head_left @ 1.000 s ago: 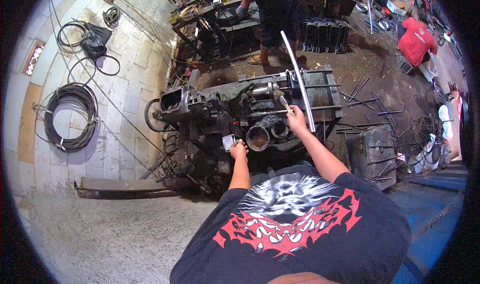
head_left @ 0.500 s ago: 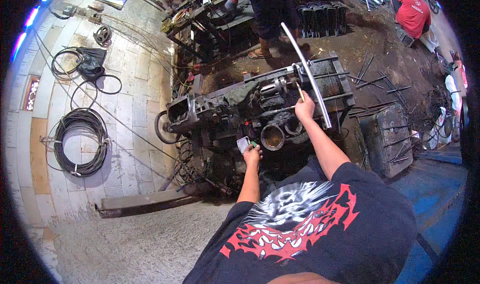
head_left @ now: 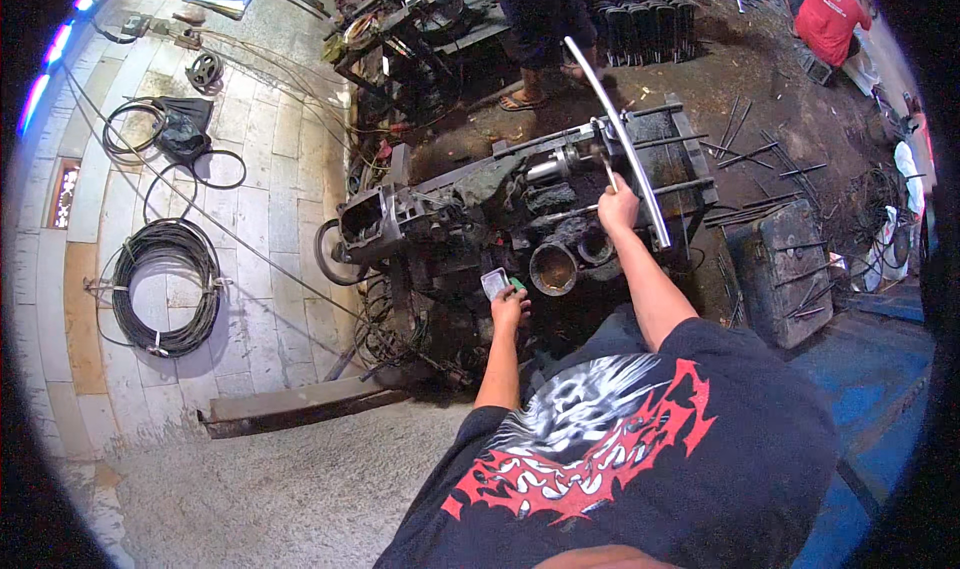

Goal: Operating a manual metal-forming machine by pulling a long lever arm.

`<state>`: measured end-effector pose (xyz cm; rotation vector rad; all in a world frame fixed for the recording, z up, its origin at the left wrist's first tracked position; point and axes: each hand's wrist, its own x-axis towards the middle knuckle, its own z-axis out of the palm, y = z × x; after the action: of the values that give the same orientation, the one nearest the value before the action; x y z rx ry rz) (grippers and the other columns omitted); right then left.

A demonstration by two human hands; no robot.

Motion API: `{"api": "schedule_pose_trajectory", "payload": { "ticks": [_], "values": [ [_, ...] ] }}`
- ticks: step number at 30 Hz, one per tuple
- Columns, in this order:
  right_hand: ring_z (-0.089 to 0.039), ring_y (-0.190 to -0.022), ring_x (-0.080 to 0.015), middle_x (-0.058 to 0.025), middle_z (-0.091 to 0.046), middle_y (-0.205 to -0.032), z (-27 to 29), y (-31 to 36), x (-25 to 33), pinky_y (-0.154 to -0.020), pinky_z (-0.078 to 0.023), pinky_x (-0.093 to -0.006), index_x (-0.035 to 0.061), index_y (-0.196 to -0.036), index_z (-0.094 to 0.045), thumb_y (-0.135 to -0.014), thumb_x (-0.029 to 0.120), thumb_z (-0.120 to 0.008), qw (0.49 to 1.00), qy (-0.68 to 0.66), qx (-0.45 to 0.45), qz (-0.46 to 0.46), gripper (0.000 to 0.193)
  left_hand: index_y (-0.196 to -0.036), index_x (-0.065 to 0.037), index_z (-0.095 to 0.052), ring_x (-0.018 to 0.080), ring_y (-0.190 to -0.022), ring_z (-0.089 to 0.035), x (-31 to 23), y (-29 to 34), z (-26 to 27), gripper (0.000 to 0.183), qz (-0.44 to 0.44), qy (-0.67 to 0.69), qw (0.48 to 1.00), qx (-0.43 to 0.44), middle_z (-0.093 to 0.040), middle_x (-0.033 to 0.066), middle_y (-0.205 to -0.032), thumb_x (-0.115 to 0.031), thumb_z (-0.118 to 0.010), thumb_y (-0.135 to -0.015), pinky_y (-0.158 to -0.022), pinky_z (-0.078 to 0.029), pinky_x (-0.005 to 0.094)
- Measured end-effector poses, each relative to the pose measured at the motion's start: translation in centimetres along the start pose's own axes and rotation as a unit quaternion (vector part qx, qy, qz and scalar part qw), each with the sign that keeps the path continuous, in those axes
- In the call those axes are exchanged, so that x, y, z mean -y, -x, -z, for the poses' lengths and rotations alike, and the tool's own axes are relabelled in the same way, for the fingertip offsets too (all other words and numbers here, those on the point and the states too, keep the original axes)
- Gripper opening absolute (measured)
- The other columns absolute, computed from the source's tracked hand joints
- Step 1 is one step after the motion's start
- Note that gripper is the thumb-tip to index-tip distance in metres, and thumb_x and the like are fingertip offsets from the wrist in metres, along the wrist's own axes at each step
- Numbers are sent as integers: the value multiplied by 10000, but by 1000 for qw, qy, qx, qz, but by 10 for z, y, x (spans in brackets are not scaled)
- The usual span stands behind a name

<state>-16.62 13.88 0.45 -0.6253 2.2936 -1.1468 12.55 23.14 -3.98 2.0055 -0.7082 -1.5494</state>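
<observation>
My right hand (head_left: 618, 207) is closed around a thin pale stick-like tool (head_left: 611, 175). Its tip points at the shaft end of a dark, greasy metal machine (head_left: 440, 201), beside a shiny cylindrical part (head_left: 551, 167). Lower and to the left, my left hand (head_left: 509, 312) grips a small light-grey rectangular case (head_left: 494, 283); something green (head_left: 517, 284) shows by its fingers, its kind unclear. A long, slightly curved shiny metal tube (head_left: 628, 149) lies slantwise over the machine's right part, just beyond my right hand. Near my left hand is a round metal cup (head_left: 552, 269) with brownish contents.
Coiled black cable (head_left: 205, 309) lies on the left tiles, near a steel beam (head_left: 300, 405). A dark battered metal box (head_left: 780, 274) and loose rods (head_left: 745, 159) are at right. One person stands beyond the machine; another, in a red shirt (head_left: 828, 17), sits far right.
The view has shifted slightly. The cylindrical part by my right hand looks smoother and shinier than before. The standing person's gloved hand has moved up and left. My hands keep their holds.
</observation>
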Motion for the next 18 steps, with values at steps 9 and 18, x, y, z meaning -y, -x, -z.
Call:
{"api": "schedule_pose_trajectory", "payload": {
  "ticks": [9,18],
  "values": [
    [-648,-1027,-422,-249,-680,-1079,6,-7,-6,-894,-508,-480,235,-1302,-635,-903,180,-578,997,0,69,-21,407,-1381,-49,-499,179,-780,-675,-6,21,-16,528,19,55,998,-15,-673,90,-1053,-129,-677,-890,-549,-544,322],
    [-681,-1000,-373,-244,-701,-1035,46,-1,-75,-843,-519,-404,62,-1247,-651,-910,142,-520,972,-40,206,109,370,-1402,-74,-387,193,-687,-646,11,10,-35,481,23,98,994,-47,-668,98,-976,-133,-565,-960,-502,-500,321]
  ]
}}
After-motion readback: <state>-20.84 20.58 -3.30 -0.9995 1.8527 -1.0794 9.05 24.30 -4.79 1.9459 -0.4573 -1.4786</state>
